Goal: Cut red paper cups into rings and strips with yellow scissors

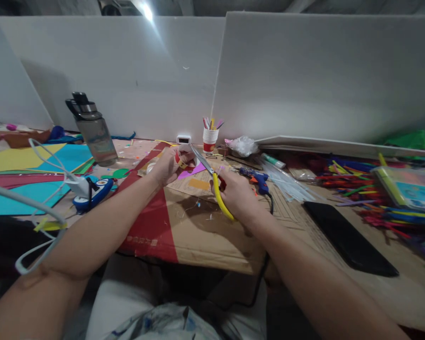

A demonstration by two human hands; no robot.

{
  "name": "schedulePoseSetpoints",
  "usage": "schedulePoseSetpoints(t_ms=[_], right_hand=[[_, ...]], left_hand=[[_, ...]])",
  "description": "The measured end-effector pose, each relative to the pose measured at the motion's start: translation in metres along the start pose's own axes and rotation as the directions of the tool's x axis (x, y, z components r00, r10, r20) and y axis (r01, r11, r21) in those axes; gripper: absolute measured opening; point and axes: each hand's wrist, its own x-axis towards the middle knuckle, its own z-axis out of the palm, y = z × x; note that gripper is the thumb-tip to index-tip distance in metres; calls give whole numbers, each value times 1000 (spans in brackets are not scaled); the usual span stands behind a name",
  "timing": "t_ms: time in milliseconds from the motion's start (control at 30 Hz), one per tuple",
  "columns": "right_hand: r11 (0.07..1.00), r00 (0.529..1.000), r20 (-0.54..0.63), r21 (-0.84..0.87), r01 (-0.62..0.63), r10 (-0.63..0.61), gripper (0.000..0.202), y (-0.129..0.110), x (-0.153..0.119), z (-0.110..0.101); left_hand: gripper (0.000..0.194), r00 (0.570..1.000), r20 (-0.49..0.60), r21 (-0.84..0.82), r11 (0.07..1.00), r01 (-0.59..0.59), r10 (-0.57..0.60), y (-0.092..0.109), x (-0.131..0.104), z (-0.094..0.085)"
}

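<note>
My left hand [168, 166] is closed round a small red, white and yellow paper cup [182, 163], which looks cut down to a ring. In my right hand [237, 191] are scissors [218, 193] with yellow handles, my fingers through the loops. Their metal blades point up and left, reaching the cup's rim; whether they touch it I cannot tell. Beneath both hands lies a cardboard sheet [198, 241] with a red band. Purple paper [194, 170] and an orange paper piece [199, 183] rest on the cardboard just past my hands.
Left: a tilted-looking water bottle [96, 134], coloured paper sheets [17, 158] and a blue-and-white power strip [92, 194] with cables. Behind stand stacked paper cups [210, 137] holding pens. Right: a blue glue gun [260, 180], clear glue sticks [286, 182], a black phone [350, 238] and pipe cleaners [350, 177].
</note>
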Motion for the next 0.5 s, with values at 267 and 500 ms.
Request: schedulePoseSetpoints(t_ms=[267, 500], right_hand=[[999, 999, 15, -19, -32, 33, 10, -2, 0, -1], [998, 999, 27, -58, -19, 21, 12, 2, 0, 2]], left_hand=[[22, 998, -43, -28, 998, -53, 52, 3, 0, 0], [12, 991, -117, -55, 996, -69, 62, 2, 1, 5]])
